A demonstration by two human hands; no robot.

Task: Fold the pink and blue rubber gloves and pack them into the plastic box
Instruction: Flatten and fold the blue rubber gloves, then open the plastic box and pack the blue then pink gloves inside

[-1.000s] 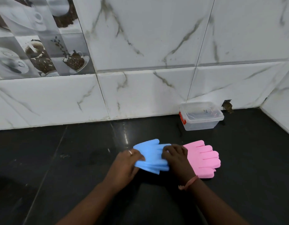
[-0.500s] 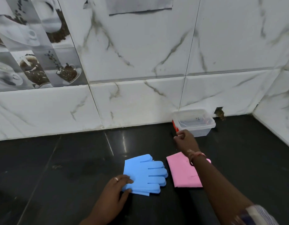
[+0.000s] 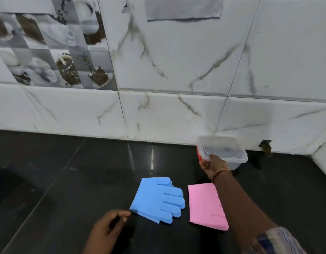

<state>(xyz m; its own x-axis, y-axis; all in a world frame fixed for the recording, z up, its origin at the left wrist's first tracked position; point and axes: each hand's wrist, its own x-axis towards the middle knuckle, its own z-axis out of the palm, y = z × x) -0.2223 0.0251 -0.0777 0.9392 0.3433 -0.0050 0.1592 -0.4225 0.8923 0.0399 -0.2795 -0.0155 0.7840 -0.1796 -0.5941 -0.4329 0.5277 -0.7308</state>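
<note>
Now the right hand grips the near left corner of the plastic box by the tiled wall, fingers curled on its rim. Nearer, the left hand hangs loosely curled, empty, just beside the folded blue gloves. Next to them, the pink gloves lie folded on the black counter.

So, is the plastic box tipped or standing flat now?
Tipped. The right hand grips the plastic box at its near-left corner, and that side looks raised off the counter.
</note>
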